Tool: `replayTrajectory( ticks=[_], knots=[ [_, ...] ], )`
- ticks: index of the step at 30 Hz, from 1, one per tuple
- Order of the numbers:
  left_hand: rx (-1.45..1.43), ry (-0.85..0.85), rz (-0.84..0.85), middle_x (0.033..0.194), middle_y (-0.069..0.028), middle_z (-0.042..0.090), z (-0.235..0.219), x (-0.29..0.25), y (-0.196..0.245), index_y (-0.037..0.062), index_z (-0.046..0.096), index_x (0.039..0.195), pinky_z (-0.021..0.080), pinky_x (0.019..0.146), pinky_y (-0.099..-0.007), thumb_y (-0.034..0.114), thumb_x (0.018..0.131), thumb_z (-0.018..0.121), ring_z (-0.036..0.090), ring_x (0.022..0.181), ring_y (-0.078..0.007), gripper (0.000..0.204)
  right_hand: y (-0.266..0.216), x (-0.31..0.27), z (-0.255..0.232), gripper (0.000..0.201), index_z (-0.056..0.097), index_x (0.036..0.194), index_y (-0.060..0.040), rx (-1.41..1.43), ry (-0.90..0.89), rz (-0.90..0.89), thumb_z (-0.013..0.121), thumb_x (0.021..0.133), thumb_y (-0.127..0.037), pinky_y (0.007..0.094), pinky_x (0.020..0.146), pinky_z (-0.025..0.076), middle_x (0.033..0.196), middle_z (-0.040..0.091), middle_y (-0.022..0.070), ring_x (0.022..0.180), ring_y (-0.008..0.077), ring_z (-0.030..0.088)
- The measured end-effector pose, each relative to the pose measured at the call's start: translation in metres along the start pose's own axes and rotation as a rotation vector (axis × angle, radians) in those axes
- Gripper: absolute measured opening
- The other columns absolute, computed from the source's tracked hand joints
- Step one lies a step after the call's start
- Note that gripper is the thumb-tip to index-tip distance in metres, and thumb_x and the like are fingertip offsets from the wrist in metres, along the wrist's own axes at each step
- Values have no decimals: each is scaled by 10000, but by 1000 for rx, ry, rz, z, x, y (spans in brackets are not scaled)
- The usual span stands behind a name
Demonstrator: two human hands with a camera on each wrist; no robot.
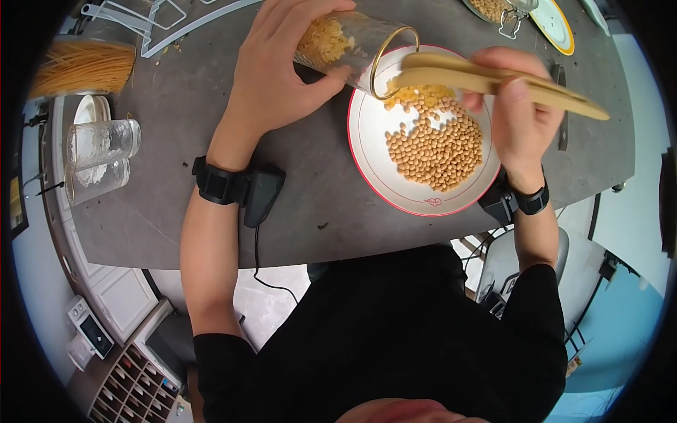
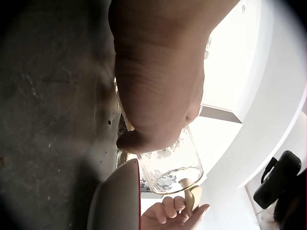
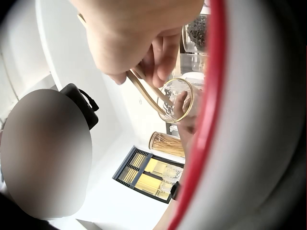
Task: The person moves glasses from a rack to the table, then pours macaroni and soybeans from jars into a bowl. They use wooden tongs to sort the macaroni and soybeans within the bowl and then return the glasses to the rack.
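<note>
My left hand [image 1: 273,77] grips a clear glass tumbler [image 1: 363,51] with a gold rim, tipped on its side, mouth toward the bowl. Small yellow pieces [image 1: 324,41] lie inside the tumbler. Wooden tongs [image 1: 458,72] are held in my right hand [image 1: 523,127], their tips at the tumbler's mouth; in the right wrist view the tongs [image 3: 146,93] reach into the rim. Below sits a white bowl [image 1: 367,166] with a red rim. It holds many round tan beans [image 1: 441,158], with more yellow pieces [image 1: 423,93] heaped at its far side.
A clear container of spaghetti [image 1: 88,67] lies at the left, with glass tumblers [image 1: 99,158] nearer me. A white metal rack [image 1: 166,28] stands at the back left. Back right are a clip-lid jar [image 1: 493,10] and a yellow-rimmed plate [image 1: 552,27]. The grey table [image 1: 317,233] ends close to my body.
</note>
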State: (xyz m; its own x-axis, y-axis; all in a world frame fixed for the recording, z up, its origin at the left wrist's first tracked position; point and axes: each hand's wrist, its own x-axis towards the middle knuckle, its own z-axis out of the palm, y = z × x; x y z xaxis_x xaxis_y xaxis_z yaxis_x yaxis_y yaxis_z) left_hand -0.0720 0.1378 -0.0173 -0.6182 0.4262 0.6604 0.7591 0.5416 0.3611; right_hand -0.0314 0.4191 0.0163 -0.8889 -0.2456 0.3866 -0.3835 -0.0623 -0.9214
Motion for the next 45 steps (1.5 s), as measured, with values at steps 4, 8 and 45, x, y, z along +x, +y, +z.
replayTrajectory(
  ticks=[4,8,45],
  knots=[
    [-13,-8,-41,1297,-67,655,-1,-4,-1,96,619,1318,477,1033,-397,189,718,892,608,1199,-284,665,6,8,-18,156,720,1044,37,-55,70,-61,660,1005,-102,225,586,453,861,724,71,669,87,608],
    [-77,-3,-67,1319,-73,637,-2,-5,-3,90,612,1327,477,1035,-384,184,719,892,608,1206,-270,676,7,12,-11,146,757,920,-5,-416,-2,-53,741,955,-146,221,567,441,764,715,26,619,69,590],
    [-98,11,-104,1291,-72,634,-1,-6,-4,94,602,1336,484,1014,-373,176,714,899,617,1180,-256,693,-4,10,-23,63,732,879,14,-399,-332,-143,751,884,-46,276,571,515,825,740,69,648,137,687]
  ],
)
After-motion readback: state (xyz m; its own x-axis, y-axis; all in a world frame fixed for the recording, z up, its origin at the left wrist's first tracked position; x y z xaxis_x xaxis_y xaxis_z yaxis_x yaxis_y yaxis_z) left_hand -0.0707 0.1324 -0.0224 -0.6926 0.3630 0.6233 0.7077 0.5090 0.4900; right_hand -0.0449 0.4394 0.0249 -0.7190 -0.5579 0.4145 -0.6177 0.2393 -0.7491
